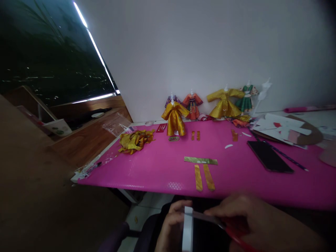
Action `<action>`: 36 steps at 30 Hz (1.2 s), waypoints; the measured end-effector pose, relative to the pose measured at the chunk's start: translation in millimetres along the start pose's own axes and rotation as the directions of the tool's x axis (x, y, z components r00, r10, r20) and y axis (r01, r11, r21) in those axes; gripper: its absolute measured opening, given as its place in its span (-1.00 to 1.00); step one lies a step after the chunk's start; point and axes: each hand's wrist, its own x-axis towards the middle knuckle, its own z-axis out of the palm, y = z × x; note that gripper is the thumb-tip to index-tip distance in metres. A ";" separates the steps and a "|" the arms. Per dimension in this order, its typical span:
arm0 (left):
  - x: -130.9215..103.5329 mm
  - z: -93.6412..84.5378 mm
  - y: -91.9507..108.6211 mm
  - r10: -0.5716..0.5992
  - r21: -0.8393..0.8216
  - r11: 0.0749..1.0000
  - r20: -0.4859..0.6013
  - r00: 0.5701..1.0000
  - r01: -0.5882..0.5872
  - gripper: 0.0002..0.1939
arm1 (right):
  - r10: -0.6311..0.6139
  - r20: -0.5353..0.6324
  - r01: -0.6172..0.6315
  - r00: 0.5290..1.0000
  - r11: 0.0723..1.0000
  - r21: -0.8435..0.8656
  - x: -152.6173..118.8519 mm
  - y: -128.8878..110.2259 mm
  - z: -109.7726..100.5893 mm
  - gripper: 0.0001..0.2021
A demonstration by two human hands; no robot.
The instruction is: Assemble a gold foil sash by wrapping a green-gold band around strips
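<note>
Fingers (175, 219) of the left hand (168, 231) grip a white strip (187, 229) in front of the pink table (147, 168), two gold strips (198, 177) lie on its near side, and, in front of it, red-handled scissors (210, 218) reaching the white strip sit clasped in the right hand (250, 217).

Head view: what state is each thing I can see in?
White strip: held upright, left hand
Red-handled tool: held, blurred, right hand
Phone: flat, dark
Gold scraps: heaped
Front gold gown: upright
Two long gold strips: flat, apart
Pencil: lying down
</note>
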 end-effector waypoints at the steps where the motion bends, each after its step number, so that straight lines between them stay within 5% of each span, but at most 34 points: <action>1: -0.1 0.1 0.4 -0.007 -0.005 1.000 -0.003 1.000 0.006 -0.54 | -0.002 0.000 0.002 1.000 1.000 0.002 -0.1 -0.4 0.3 -0.70; 28: 5.0 -5.3 -6.2 0.042 -0.040 0.998 0.064 0.997 -0.039 -0.53 | -0.015 0.038 0.012 0.999 0.997 0.073 1.5 -7.3 1.7 -0.77; 36: 9.5 -5.7 -1.6 0.007 -0.026 1.000 0.008 1.000 -0.007 -0.54 | -0.033 -0.017 0.033 0.999 0.999 0.012 1.3 -7.7 -1.5 -0.74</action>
